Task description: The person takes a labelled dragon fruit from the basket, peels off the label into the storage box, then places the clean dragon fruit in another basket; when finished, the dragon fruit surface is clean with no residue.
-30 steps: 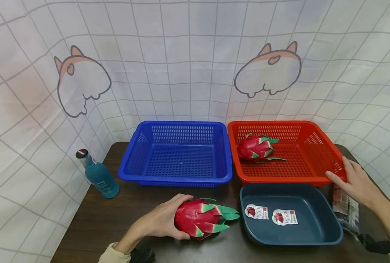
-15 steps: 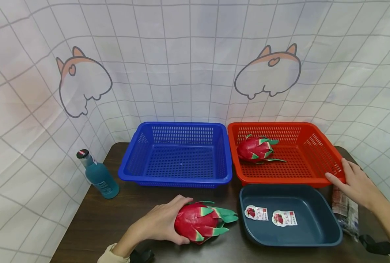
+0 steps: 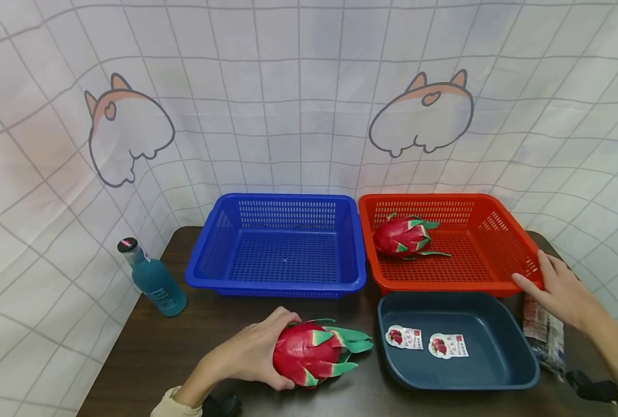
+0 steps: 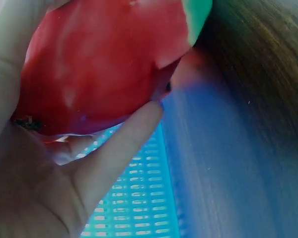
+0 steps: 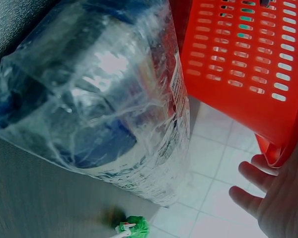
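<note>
My left hand (image 3: 259,350) holds a red dragon fruit (image 3: 314,350) with green-tipped scales by its rounded end, low over the table in front of the blue basket (image 3: 277,291). The left wrist view has the fruit's smooth red skin (image 4: 99,64) close up, with the thumb and fingers around it. At the far right, my right hand (image 3: 569,292) grips the front right corner of the red basket (image 3: 444,286); its fingers (image 5: 253,176) curl under the corner in the right wrist view. A second dragon fruit (image 3: 399,236) lies at the left inside the red basket.
A dark blue tray (image 3: 496,379) stands before the red basket, with two dragon-fruit picture labels (image 3: 448,346) inside. To its right lies a clear plastic-wrapped package (image 3: 543,330). A blue bottle (image 3: 157,285) stands at the left table edge. A patterned curtain (image 3: 298,98) hangs behind.
The left hand and its dragon fruit have shifted very slightly left, away from the tray. My right hand keeps its place on the red basket's corner.
</note>
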The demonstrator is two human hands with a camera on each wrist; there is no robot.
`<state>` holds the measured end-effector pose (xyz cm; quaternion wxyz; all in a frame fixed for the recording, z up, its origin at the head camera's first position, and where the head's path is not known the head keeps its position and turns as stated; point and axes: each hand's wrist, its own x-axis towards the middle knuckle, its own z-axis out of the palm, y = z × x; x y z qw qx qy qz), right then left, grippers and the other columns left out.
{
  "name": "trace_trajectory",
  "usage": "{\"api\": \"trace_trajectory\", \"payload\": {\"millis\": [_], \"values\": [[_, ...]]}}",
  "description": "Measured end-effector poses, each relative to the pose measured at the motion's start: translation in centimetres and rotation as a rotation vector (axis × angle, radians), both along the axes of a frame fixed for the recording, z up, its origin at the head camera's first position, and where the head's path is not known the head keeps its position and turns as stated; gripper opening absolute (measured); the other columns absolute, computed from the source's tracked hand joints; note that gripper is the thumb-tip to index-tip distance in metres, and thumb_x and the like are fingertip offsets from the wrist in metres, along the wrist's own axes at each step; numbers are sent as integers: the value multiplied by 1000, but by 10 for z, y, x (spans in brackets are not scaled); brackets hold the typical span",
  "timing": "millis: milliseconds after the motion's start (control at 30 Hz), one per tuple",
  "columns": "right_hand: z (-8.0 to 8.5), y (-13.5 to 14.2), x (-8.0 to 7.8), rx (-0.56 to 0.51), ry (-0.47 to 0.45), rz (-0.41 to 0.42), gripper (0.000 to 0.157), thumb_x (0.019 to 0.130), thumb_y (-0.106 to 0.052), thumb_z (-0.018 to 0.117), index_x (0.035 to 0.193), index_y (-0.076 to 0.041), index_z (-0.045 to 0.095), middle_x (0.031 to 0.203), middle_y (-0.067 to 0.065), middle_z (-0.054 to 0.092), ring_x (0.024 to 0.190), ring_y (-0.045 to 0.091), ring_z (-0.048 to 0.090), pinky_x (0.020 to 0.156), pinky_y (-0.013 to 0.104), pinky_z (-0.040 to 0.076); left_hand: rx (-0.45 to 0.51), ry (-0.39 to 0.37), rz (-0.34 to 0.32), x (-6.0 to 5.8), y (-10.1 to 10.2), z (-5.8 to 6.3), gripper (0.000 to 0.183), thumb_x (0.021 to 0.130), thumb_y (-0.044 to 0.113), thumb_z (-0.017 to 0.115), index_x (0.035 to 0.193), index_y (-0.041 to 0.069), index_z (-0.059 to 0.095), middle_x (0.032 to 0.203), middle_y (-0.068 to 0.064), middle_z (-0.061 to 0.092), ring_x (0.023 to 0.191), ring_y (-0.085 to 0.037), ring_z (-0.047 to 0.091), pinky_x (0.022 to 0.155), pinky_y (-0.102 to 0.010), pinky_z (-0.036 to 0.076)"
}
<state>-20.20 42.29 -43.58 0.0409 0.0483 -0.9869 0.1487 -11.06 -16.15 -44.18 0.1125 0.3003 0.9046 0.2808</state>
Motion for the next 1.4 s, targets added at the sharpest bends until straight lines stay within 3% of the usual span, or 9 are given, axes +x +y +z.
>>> {"api": "trace_trajectory", "payload": {"millis": [100, 300, 500, 667, 833, 1033, 1167, 1300, 1400], "values": [[-1, 1, 0, 0, -1, -8, 94, 95, -49, 51, 150, 11, 3, 132, 45, 26, 107, 57, 33, 78, 76, 40, 40, 22, 0, 0, 1, 3, 82, 63, 51, 82, 130, 28, 42, 122, 13, 46, 99, -5, 57, 77, -22, 55], [-3, 4, 1, -10, -4, 0, 94, 94, -48, 51, 150, 10, 4, 131, 45, 26, 105, 56, 34, 75, 73, 43, 155, -20, -8, 1, 0, 10, 83, 61, 44, 85, 131, 31, 41, 124, 15, 46, 104, -7, 58, 79, -21, 55], [-6, 5, 1, -36, -10, 9, 94, 94, -48, 53, 151, 9, 6, 131, 44, 27, 102, 55, 36, 70, 70, 47, 135, -25, -15, 3, -7, 22, 85, 62, 45, 86, 132, 33, 40, 125, 17, 44, 105, -6, 58, 80, -21, 55], [-6, 5, 0, -52, -8, 18, 93, 93, -48, 54, 151, 8, 7, 132, 43, 27, 102, 54, 37, 70, 69, 47, 114, -10, 29, 4, -25, 38, 87, 60, 45, 87, 133, 32, 40, 124, 16, 45, 106, -9, 58, 78, -21, 55], [-5, 5, -1, -49, -7, 20, 92, 94, -48, 53, 151, 8, 8, 132, 43, 27, 103, 54, 37, 72, 71, 46, 171, 37, 106, 6, -35, 48, 89, 58, 43, 88, 133, 34, 41, 124, 14, 47, 110, -13, 56, 75, -21, 56], [-5, 5, -2, -47, -12, 12, 92, 93, -48, 54, 151, 8, 8, 132, 43, 26, 103, 54, 38, 72, 70, 47, 295, 168, 212, 6, -10, 35, 95, 56, 34, 92, 137, 28, 41, 131, 8, 45, 115, -15, 53, 77, -21, 56], [-5, 5, -3, -47, -20, 17, 93, 94, -49, 53, 151, 8, 6, 134, 43, 25, 105, 55, 37, 73, 71, 46, 283, 243, 233, 2, 9, 31, 95, 55, 31, 92, 136, 26, 42, 131, 7, 45, 115, -13, 53, 78, -22, 56], [-4, 4, -3, -46, -16, 17, 93, 94, -49, 53, 151, 9, 6, 134, 43, 25, 105, 55, 36, 74, 71, 46, 271, 301, 196, -10, 25, 38, 94, 56, 30, 90, 137, 23, 42, 131, 6, 45, 114, -13, 53, 80, -25, 57], [-3, 4, -1, -35, -11, 7, 94, 94, -49, 52, 151, 9, 5, 133, 43, 25, 105, 56, 36, 75, 72, 46, 278, 337, 150, -23, 41, 51, 93, 58, 29, 89, 138, 21, 41, 132, 3, 45, 115, -14, 54, 81, -27, 58]]}}
